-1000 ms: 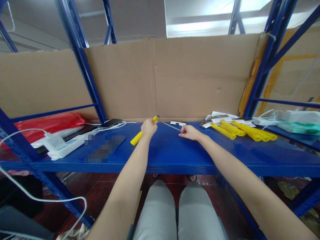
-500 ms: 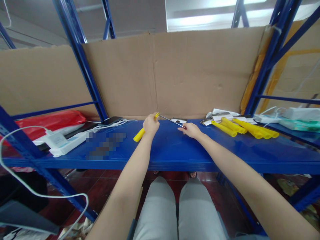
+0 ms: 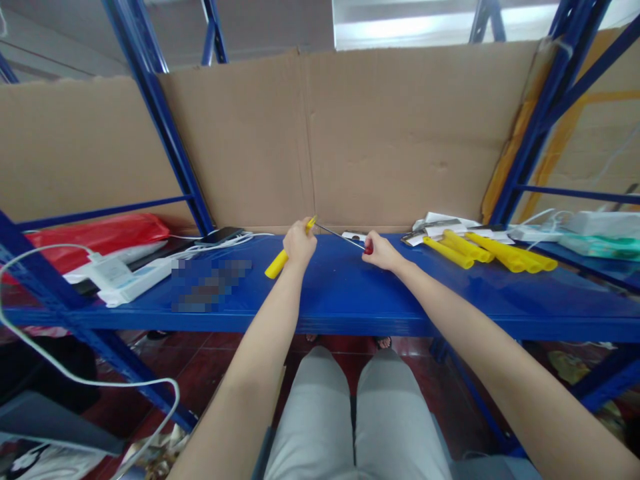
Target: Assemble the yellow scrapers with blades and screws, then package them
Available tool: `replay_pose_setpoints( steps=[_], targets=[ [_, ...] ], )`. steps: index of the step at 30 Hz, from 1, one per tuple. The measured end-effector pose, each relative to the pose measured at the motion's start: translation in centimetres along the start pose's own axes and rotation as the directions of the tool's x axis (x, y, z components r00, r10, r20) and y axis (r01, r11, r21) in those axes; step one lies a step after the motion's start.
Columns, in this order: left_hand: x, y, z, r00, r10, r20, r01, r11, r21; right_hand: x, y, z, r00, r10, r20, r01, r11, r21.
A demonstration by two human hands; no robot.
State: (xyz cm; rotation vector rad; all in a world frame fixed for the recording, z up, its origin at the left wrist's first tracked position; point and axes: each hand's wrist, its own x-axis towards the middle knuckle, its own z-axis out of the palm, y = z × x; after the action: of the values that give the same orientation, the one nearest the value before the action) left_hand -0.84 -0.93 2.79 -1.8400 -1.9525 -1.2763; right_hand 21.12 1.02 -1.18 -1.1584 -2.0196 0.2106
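Observation:
My left hand [image 3: 299,244] is closed around a yellow tube-like handle [image 3: 277,264], whose lower end sticks out toward me and whose top shows above the fingers. My right hand [image 3: 382,252] grips the red handle [image 3: 369,247] of a screwdriver. Its thin metal shaft [image 3: 343,237] points left and up, the tip at the upper end of the yellow handle; whether it touches cannot be made out. Several more yellow handles [image 3: 493,251] lie in a row to the right, out of reach of either hand's fingers.
Everything rests on a blue metal shelf [image 3: 340,293] backed by cardboard [image 3: 400,133]. At left are a white power strip [image 3: 143,279], a black phone-like object [image 3: 224,235], cables and a red bag [image 3: 110,233]. Papers and metal pieces [image 3: 430,230] lie behind the yellow handles. Blue posts [image 3: 170,133] frame the shelf.
The camera view has tilted slightly. My right hand has turned a little on the screwdriver, so more of its red handle shows. Both hands keep their hold.

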Motion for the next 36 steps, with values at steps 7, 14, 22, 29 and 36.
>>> replay_pose_setpoints(
  steps=[7, 14, 22, 29, 36],
  targets=[
    [0.1, 0.0, -0.3, 1.0, -0.021, -0.021, 0.021, 1.0, 0.004, 0.0, -0.1, 0.8, 0.997, -0.081, -0.009, 0.081, 0.996, -0.041],
    [0.1, -0.1, -0.3, 0.999, 0.013, -0.037, -0.012, 1.0, 0.008, 0.0, 0.0, 0.9, 0.999, -0.042, -0.001, 0.042, 0.99, -0.137],
    [0.2, -0.4, 0.0, 0.999, 0.023, -0.041, -0.022, 1.0, 0.015, 0.2, 0.9, 1.0, 1.0, 0.007, -0.002, -0.007, 0.998, -0.065],
    [0.2, -0.2, -0.1, 0.999, 0.016, -0.038, -0.015, 1.0, 0.019, 0.1, 1.2, 0.6, 0.997, 0.019, -0.077, -0.02, 1.0, -0.019],
    [0.1, -0.2, 0.0, 0.999, 0.034, -0.038, -0.033, 0.999, 0.022, 0.3, 2.1, 0.5, 0.999, 0.037, 0.031, -0.041, 0.986, 0.162]
  ],
)
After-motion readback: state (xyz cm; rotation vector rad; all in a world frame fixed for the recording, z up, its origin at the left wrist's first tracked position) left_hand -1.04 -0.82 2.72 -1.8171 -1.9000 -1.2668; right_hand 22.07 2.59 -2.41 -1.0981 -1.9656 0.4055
